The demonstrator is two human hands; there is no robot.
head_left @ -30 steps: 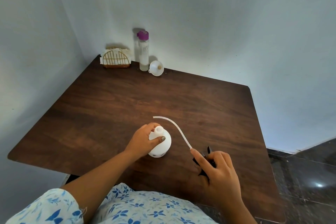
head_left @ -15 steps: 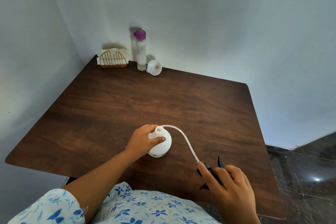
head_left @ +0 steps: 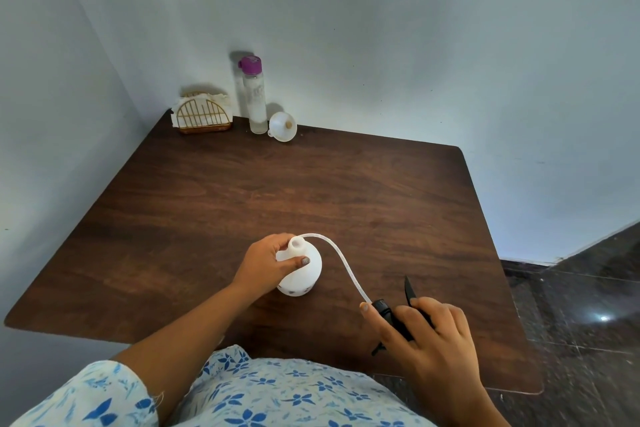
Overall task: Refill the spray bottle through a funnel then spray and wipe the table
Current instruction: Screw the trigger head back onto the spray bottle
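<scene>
your left hand (head_left: 266,265) wraps the bottle (head_left: 300,270) at centre, steadying it; your right hand (head_left: 429,336) grips the sprayer (head_left: 393,317) at lower right, clearing the neck.

Bare table (head_left: 277,191) mid-span; far corner crowded by napkin holder (head_left: 202,114), bottle (head_left: 256,97), funnel (head_left: 283,126)

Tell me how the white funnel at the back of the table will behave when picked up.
The funnel looks like thin plastic, so probably light and fairly stiff. It lies tipped on its side beside the purple-capped bottle, so a nudge may roll it in an arc.
</scene>
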